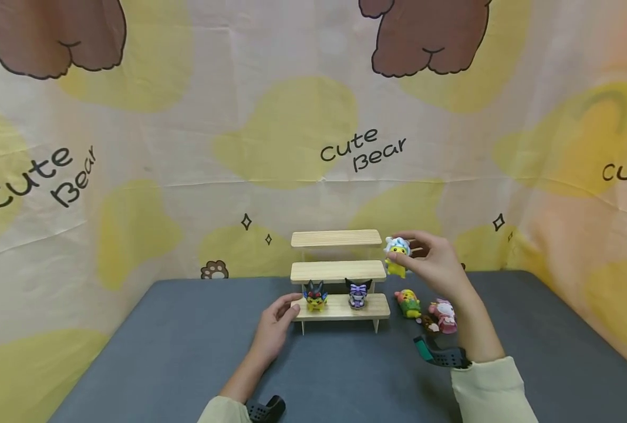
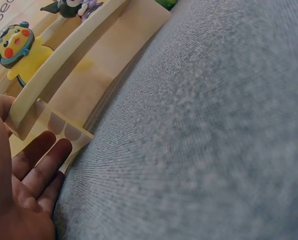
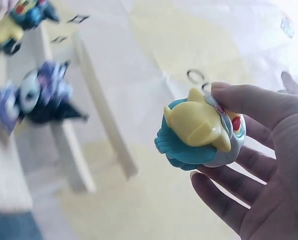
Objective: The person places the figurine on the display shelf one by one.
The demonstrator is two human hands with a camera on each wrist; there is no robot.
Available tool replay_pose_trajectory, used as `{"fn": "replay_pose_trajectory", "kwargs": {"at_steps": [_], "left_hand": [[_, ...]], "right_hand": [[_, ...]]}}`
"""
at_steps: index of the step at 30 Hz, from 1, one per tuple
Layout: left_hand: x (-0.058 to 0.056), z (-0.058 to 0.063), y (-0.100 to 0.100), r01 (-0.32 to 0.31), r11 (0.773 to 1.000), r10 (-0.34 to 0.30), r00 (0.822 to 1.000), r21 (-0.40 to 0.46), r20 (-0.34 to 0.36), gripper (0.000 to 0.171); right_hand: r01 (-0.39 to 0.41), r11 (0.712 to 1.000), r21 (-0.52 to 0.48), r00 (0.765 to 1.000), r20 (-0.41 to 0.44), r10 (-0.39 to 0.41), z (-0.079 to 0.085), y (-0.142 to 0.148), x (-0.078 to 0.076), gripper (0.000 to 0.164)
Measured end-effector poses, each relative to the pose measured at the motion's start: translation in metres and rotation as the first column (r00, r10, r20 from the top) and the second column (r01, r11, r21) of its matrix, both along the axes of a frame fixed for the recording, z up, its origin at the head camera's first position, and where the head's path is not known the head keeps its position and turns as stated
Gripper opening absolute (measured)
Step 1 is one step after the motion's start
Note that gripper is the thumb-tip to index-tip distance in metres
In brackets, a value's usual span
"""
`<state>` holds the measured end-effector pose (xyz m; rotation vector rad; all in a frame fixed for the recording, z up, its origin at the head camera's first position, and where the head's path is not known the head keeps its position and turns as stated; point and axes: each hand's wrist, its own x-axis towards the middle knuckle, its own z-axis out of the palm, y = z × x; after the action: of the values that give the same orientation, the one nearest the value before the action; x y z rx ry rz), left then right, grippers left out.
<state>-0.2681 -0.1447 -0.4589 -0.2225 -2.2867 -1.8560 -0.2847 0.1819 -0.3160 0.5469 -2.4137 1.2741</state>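
**Grey-blue tabletop before a printed cloth: two hands at a three-tier stand with figurines**

The grey-blue tabletop (image 1: 160, 352) extends from the near edge of the head view to a printed cloth (image 1: 276, 132). Nearest are two pale sleeves (image 1: 495, 390) and, at each wrist, a dark strap (image 1: 448, 355). The left hand (image 1: 273, 329) lies at the left end of the three-tier stand (image 1: 340, 309), its thumb touching the lowest board and its lower fingers extended beneath; whether thumb and forefinger pinch the board cannot be told. The right hand (image 1: 437, 264) holds a yellow figurine with a pale-blue hood (image 1: 397, 248) between thumb and fingers, upright and raised above the tabletop, just right of the stand's upper tiers. Near that forearm lie a pink figurine (image 1: 444, 316), a small brown object (image 1: 429, 323) and a green-and-yellow figurine (image 1: 410, 304). On the lowest tier stand a dark-hooded yellow figurine (image 1: 316, 299), toward the left, and a purple figurine with black ears (image 1: 358, 296), toward the right. Behind rise the bare middle tier (image 1: 337, 271) and top tier (image 1: 336, 238). The cloth bears yellow patches, brown bear shapes and the words "Cute Bear".
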Motion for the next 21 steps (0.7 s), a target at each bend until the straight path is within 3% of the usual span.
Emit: {"fn": "replay_pose_trajectory", "kwargs": {"at_steps": [10,17,21], "left_hand": [[0.001,-0.002,0.003,0.011,1.0,-0.011,1.0,0.007,0.008,0.031],[0.002,0.003,-0.002,-0.008,1.0,0.008,1.0,0.007,0.017,0.03],[0.001,0.002,-0.001,0.005,1.0,-0.005,1.0,0.008,0.025,0.031]], "right_hand": [[-0.008,1.0,0.024,0.998,-0.057,0.009,0.019,-0.036,0.0,0.041],[-0.11,0.993,-0.052,0.99,-0.092,0.105,0.027,-0.072,-0.012,0.04],[-0.125,0.991,-0.05,0.986,-0.115,0.118,0.026,-0.085,-0.018,0.039]]}}
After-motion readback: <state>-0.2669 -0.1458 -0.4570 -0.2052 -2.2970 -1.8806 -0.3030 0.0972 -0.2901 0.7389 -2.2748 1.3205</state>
